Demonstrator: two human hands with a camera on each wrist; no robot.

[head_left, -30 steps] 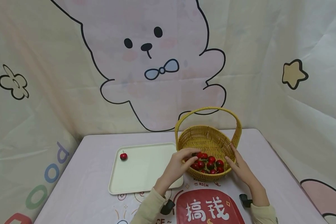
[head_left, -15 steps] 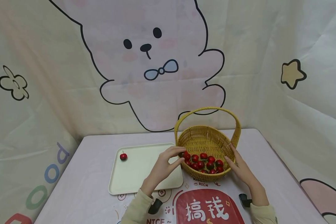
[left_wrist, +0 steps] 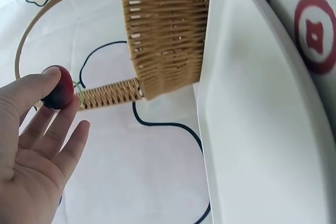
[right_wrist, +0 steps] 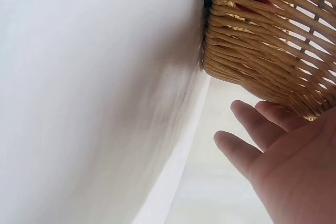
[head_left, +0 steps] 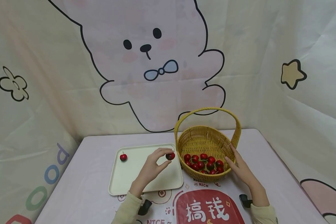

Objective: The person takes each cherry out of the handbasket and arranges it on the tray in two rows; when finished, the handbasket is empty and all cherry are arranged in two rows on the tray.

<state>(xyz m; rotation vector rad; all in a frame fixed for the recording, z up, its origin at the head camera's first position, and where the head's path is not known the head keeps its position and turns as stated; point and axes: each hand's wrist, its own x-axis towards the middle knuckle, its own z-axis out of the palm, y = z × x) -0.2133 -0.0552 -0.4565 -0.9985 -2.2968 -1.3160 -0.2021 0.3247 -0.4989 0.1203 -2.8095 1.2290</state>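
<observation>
My left hand (head_left: 151,166) pinches a dark red cherry (head_left: 170,156) between thumb and fingertips, over the right part of the cream tray (head_left: 134,180). In the left wrist view the cherry (left_wrist: 59,88) shows a thin green stem, and the other fingers are spread. A second cherry (head_left: 123,156) lies at the tray's back left. The yellow wicker basket (head_left: 201,137) stands right of the tray with several cherries (head_left: 200,164) inside. My right hand (head_left: 242,168) holds the basket's right rim, thumb over the inside, fingers along the outside wall (right_wrist: 262,51).
The basket's tall arched handle (head_left: 208,109) rises above its bowl. A pale cloth with a red printed patch (head_left: 210,207) covers the table. Behind it hangs a curtain (head_left: 145,102) with a printed bear, and cloth walls stand on both sides.
My left hand has come out of the basket and moved left over the tray, bringing a cherry with it. The right hand has stayed on the basket rim.
</observation>
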